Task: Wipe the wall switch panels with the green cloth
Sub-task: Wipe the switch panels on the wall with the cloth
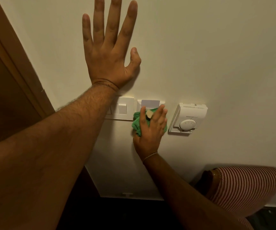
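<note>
My right hand presses a bunched green cloth against the lower part of a white key-card panel on the cream wall; a pale card stands in that panel's slot. To its left is a white switch panel, partly hidden by my left forearm. My left hand lies flat on the wall above the panels, fingers spread, holding nothing.
A white thermostat with a round dial is mounted just right of the cloth. A brown wooden door frame runs along the left. A chair with red-and-white striped upholstery stands at the lower right, close to the wall.
</note>
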Tool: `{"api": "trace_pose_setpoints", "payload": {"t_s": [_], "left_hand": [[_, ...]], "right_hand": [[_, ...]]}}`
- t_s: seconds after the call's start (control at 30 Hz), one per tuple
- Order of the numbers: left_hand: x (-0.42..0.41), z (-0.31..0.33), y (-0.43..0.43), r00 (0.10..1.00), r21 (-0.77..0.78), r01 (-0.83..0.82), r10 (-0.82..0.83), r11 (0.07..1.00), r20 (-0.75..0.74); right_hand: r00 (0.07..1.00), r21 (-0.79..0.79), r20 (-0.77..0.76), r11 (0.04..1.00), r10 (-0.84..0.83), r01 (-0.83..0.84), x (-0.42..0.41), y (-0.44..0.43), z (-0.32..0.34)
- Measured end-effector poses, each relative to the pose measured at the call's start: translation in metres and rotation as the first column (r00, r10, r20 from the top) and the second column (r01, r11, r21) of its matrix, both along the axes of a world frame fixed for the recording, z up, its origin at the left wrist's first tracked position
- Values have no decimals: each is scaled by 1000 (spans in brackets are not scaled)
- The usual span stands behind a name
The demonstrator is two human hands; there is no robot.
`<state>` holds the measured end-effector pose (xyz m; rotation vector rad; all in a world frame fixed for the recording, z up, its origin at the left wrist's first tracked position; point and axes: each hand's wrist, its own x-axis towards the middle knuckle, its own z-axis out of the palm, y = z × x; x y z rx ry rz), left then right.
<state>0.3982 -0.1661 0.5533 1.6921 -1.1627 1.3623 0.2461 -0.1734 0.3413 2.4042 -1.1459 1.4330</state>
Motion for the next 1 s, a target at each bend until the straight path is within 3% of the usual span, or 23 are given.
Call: {"api": "trace_pose_setpoints", "payload": {"t_s": [0.07,0.17,0.33,0.6,0.87,1.0], "left_hand": [[-1,1,0,1000,-3,6,-6,1000,-1],[0,1,1,1000,-2,13,-13,1000,0],[0,1,1,1000,-10,24,-24,1000,18],[5,-2,2,995,17,94,-94,995,24],[-17,-8,21,982,158,126,-100,979,-161],[-31,-3,32,979,155,115,-85,981,-186]], "right_hand": [[986,-121,-140,987,89,-107,-1,-2,-4],[958,-132,-247,975,144,-181,3,1,-4],[983,-87,-99,983,155,-164,15,10,14],[973,-206,178,973,145,-107,7,-6,118],[980,-215,197,977,42,2,-35,-4,196],[980,-196,194,978,-33,72,-50,3,221]]}}
